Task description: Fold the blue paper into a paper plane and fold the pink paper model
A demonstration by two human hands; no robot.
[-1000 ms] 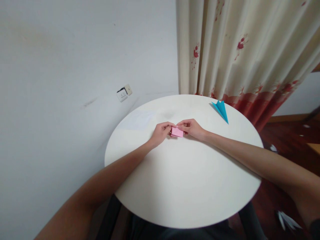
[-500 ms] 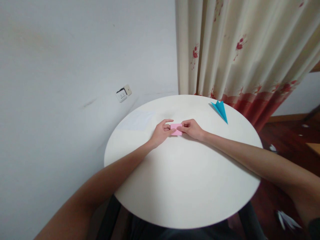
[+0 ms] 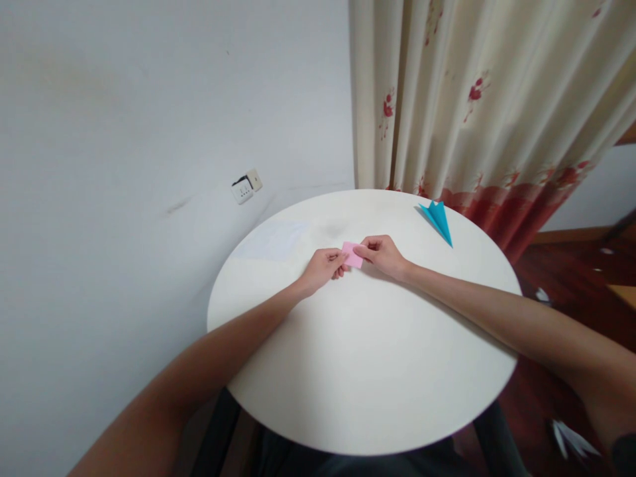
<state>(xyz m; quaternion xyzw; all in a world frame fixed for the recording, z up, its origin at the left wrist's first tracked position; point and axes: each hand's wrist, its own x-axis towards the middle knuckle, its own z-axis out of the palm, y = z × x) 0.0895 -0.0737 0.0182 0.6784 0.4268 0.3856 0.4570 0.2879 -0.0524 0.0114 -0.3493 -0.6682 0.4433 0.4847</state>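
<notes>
A small pink piece of paper (image 3: 352, 256), roughly square and slightly tilted, is held between my two hands over the white round table. My left hand (image 3: 322, 267) pinches its left edge between thumb and fingers, the other fingers curled below. At the opposite edge, my right hand (image 3: 382, 255) grips the paper with its thumb on top. Whether the paper is folded in layers is too small to tell. A blue paper plane (image 3: 438, 221) lies apart from both hands, toward the far right of the table.
The white round table (image 3: 368, 377) stands against a wall with a socket (image 3: 242, 191). A pale, translucent sheet (image 3: 271, 241) lies at its far left. Behind it hangs a flowered curtain (image 3: 432, 99). White scraps (image 3: 571, 440) are on the dark floor to the right.
The pink paper has turned from level to slightly tilted. My left fingers, earlier partly stretched out above it, have curled in and now pinch its left edge; the right hand stays nearly in place.
</notes>
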